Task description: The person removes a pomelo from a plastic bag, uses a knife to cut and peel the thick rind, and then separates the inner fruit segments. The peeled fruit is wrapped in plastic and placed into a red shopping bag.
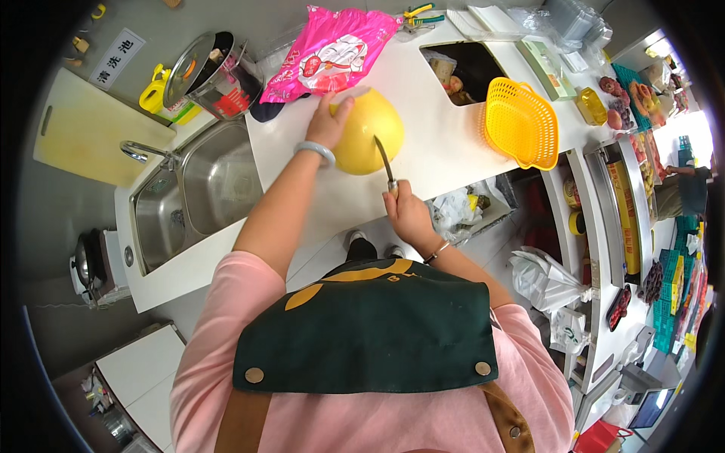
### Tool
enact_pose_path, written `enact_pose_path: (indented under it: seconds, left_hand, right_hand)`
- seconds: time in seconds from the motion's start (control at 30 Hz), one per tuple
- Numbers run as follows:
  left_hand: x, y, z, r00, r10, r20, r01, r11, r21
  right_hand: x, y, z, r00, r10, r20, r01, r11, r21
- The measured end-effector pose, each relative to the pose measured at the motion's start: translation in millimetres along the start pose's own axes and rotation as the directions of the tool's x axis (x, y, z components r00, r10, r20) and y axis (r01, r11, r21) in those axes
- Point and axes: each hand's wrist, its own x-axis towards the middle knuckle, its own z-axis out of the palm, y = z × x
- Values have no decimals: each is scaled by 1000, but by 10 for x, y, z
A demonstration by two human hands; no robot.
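A large round yellow fruit, probably a pomelo [371, 133], rests on the white countertop [294, 187]. My left hand [328, 122] lies against its upper left side, fingers spread over the rind. My right hand [409, 212] grips the handle of a small curved knife [384, 156], whose tip touches or is very near the front of the rind. Behind the fruit lies a pink printed plastic bag [334, 54], close to the fingers of my left hand. Farther right, a yellow perforated plastic basket [521, 124] stands on the counter.
A double steel sink [221, 175] with a faucet [141, 152] is at the left. A rectangular counter opening [461, 73] lies behind the basket. Below the counter edge is a bin with plastic bags [459, 209]. Pliers [422, 16] lie at the back. Farther right, a person [688, 189] stands near fruit displays.
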Motion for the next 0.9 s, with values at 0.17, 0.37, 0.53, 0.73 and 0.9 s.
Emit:
enact_pose_path:
  seconds: [0.17,0.37,0.53,0.73,0.9]
  left_hand:
    - [245,-240,-134,988,-94,125,111,984,-136]
    - [78,-217,-297,961,171,217,-159,985,-68]
    - [-130,-166,-310,861,494,122,-509,845,163]
    - [-348,-71,24,919,383,-88,-353,903,245]
    - [-26,26,-104,996,8,-93,-1,997,78]
  right_hand:
    - [-433,395,257,973,141,184,-117,984,-135]
    - [-147,62,-277,993,33,-113,-25,997,76]
    - [494,-244,-481,998,-18,-52,24,993,115]
    - [538,-241,-284,996,66,62,-77,979,186]
    - [113,-91,171,998,59,-26,-57,996,76]
